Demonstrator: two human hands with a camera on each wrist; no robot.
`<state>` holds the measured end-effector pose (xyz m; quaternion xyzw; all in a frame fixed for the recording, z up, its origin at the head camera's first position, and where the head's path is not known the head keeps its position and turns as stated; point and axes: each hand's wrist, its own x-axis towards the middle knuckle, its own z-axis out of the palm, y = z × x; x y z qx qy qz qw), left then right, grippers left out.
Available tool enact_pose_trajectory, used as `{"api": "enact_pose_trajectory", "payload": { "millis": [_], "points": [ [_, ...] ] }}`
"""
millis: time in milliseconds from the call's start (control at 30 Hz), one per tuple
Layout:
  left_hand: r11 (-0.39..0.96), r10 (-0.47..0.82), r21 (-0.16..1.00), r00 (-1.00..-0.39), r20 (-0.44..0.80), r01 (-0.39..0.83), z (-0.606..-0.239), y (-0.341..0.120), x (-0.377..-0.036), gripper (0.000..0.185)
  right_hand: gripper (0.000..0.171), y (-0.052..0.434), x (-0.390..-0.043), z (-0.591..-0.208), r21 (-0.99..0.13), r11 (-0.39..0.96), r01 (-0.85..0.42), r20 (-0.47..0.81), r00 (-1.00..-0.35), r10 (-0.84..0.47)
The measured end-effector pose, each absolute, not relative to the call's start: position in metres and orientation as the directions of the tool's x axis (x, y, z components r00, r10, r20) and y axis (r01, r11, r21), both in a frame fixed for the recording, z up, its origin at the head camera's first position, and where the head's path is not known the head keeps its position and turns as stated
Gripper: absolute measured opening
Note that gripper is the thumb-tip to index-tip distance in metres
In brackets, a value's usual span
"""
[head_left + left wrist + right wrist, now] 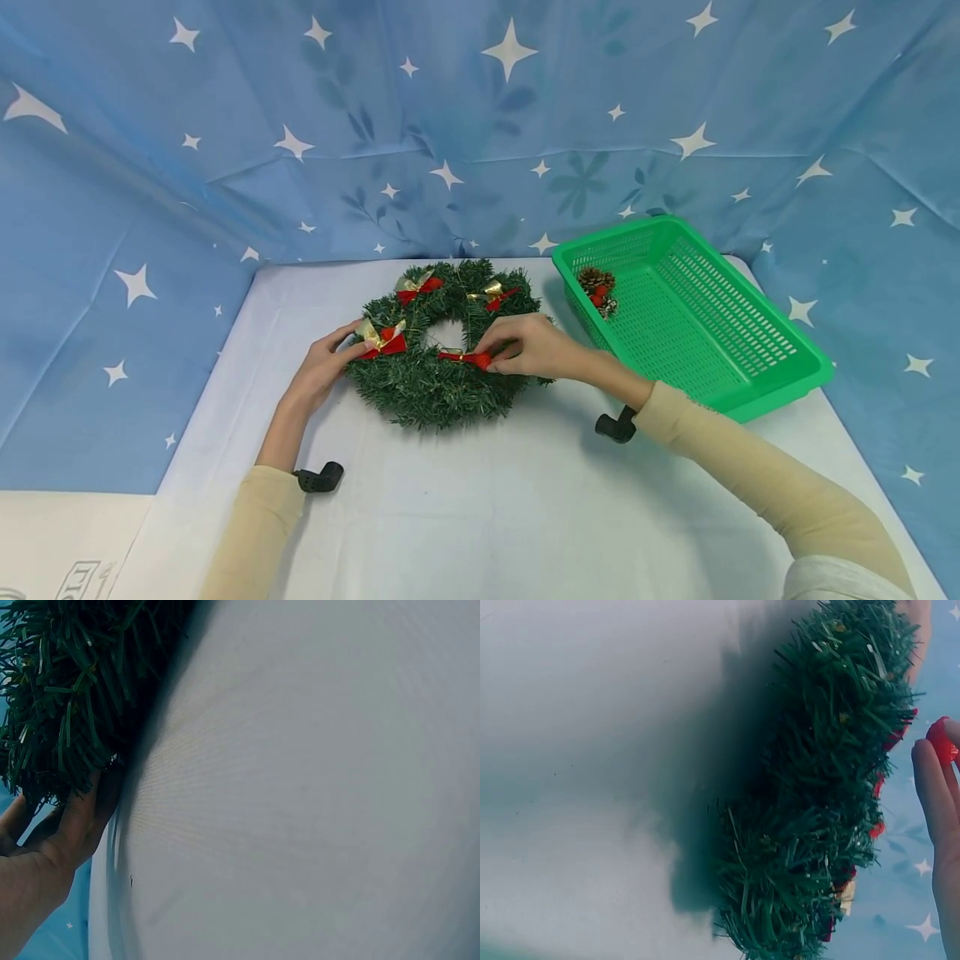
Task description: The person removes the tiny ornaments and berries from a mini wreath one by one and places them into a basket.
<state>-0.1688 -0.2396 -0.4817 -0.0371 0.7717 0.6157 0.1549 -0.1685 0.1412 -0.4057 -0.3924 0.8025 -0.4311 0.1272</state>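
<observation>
A round green artificial wreath (pixel 435 387) lies on the white table. My left hand (pixel 321 367) grips its left edge, with the thumb on top beside a red and gold bow (pixel 386 340). In the left wrist view, the fingers (pixel 75 825) of that hand reach round the outer edge of the wreath (pixel 67 697). Over the front right of the ring, my right hand (pixel 536 346) pinches a red bow (pixel 481 361) between thumb and fingertips. The right wrist view shows its bumpy red part (pixel 941 741) held just off the greenery. Whether the bow is fastened there cannot be seen.
Two more red and gold bows, one at the back left (pixel 417 287) and one at the back right (pixel 495 294), sit on the wreath. A green plastic basket (pixel 780 346) at the right holds pine cones (pixel 596 279) with red berries. A blue starry cloth (pixel 450 125) hangs behind.
</observation>
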Motion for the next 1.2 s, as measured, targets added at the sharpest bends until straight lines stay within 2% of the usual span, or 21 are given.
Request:
{"api": "enact_pose_trajectory", "payload": {
  "millis": [333,933,1200],
  "points": [
    [0.241,0.144,0.939,-0.948,-0.284,-0.244,-0.478,-0.238,-0.168,0.082,0.027,0.157,-0.174,-0.391,-0.874,0.317,-0.367,0.061,-0.732,-0.678],
    [0.233,0.132,0.935,-0.944,-0.302,-0.266,-0.483,-0.24,-0.17,0.079,0.03,0.198,-0.182,-0.373,-0.913,0.311,-0.265,0.044,-0.821,-0.57],
    [0.235,0.136,0.937,-0.946,-0.296,-0.259,-0.48,-0.239,-0.167,0.081,0.031,0.224,-0.187,-0.363,-0.9,0.38,-0.213,-0.003,-0.87,-0.493]
  ]
}}
